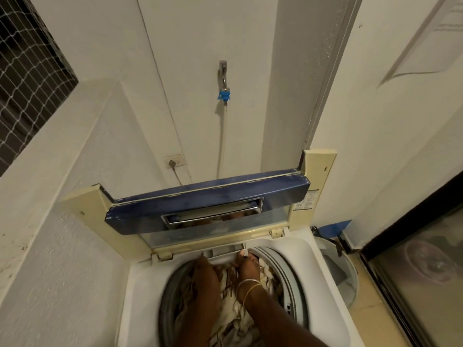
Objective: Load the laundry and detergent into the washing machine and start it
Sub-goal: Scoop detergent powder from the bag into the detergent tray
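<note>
Both hands reach over the laundry (pixel 230 319) to slide the detergent drawer (pixel 224 256): right hand (pixel 246 266) pinches its edge; left hand (pixel 208 270) grip is unclear.

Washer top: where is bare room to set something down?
Bare white deck left of the drum and a narrower strip right of it. Crowded: laundry fills the drum, left hand and right hand at the rear drawer.

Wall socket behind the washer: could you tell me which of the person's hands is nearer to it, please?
Left. The left hand reaches over the laundry below and slightly right of the wall socket; the right hand sits farther right, beside it.
</note>
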A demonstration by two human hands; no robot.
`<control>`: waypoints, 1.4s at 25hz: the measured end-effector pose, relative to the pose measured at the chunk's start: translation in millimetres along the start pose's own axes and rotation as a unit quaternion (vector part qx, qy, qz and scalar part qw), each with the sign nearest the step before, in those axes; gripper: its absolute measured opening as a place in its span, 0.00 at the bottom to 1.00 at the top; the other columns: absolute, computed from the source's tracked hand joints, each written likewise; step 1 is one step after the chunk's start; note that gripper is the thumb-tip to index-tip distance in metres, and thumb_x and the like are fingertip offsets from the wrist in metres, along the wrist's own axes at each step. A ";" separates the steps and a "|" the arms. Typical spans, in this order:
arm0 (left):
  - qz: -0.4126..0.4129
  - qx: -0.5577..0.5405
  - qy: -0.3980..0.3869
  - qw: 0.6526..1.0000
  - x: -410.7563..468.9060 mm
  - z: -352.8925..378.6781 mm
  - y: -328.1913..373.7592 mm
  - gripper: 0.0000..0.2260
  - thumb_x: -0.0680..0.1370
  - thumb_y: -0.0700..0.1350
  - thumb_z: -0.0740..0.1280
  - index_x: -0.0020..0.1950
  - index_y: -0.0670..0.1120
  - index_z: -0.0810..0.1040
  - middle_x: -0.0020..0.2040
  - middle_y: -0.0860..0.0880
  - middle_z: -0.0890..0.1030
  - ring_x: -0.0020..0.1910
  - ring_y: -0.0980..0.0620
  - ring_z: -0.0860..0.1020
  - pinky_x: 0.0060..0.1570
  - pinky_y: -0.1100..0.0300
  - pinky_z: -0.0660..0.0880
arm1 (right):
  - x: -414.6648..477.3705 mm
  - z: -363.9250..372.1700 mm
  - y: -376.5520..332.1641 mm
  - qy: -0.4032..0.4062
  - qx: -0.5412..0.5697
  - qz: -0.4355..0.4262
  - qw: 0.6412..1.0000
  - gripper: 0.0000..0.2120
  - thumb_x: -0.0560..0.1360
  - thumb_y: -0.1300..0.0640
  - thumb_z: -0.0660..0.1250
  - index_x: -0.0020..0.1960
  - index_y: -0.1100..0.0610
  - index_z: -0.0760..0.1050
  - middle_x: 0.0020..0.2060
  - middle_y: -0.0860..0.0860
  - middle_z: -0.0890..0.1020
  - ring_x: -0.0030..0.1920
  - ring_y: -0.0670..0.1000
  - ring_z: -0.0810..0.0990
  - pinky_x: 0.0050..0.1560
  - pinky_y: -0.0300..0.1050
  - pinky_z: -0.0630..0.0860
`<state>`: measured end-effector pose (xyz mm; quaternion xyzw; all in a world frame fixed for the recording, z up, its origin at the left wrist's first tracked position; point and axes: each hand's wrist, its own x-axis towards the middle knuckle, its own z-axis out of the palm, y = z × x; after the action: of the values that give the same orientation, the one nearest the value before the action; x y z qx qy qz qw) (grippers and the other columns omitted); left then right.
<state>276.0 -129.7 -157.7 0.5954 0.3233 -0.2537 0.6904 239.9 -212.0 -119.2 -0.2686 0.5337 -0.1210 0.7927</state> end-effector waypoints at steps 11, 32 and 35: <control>0.017 0.010 0.009 1.000 -59.8 -17.3 4.7 0.22 0.84 0.54 0.52 0.63 0.41 0.77 0.49 0.40 0.82 0.43 0.47 0.79 0.40 0.57 0.75 | -17.7 -47.7 5.5 -0.072 -0.016 0.045 0.996 0.07 0.81 0.60 0.63 0.55 0.50 0.76 0.45 0.54 0.83 0.47 0.53 0.82 0.47 0.47 0.76; 0.081 0.114 -0.033 0.990 -80.9 -31.6 27.3 0.18 0.79 0.59 0.63 0.63 0.50 0.75 0.56 0.45 0.79 0.54 0.44 0.79 0.54 0.46 0.80 | -36.9 -45.3 -18.0 0.030 -0.332 -0.188 0.924 0.29 0.68 0.30 0.68 0.37 0.58 0.78 0.30 0.53 0.81 0.32 0.52 0.80 0.34 0.42 0.71; 0.052 0.120 -0.035 0.991 -87.3 -43.4 16.5 0.17 0.79 0.58 0.65 0.62 0.50 0.74 0.56 0.44 0.78 0.54 0.42 0.80 0.50 0.48 0.81 | -37.2 -63.3 -11.3 0.018 -0.340 -0.166 0.925 0.28 0.68 0.31 0.69 0.42 0.57 0.79 0.32 0.52 0.83 0.34 0.51 0.82 0.33 0.40 0.72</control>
<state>224.1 -87.3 -85.1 0.6804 0.2350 -0.2752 0.6372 168.3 -222.3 -101.9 -0.6049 0.5045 -0.0670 0.6125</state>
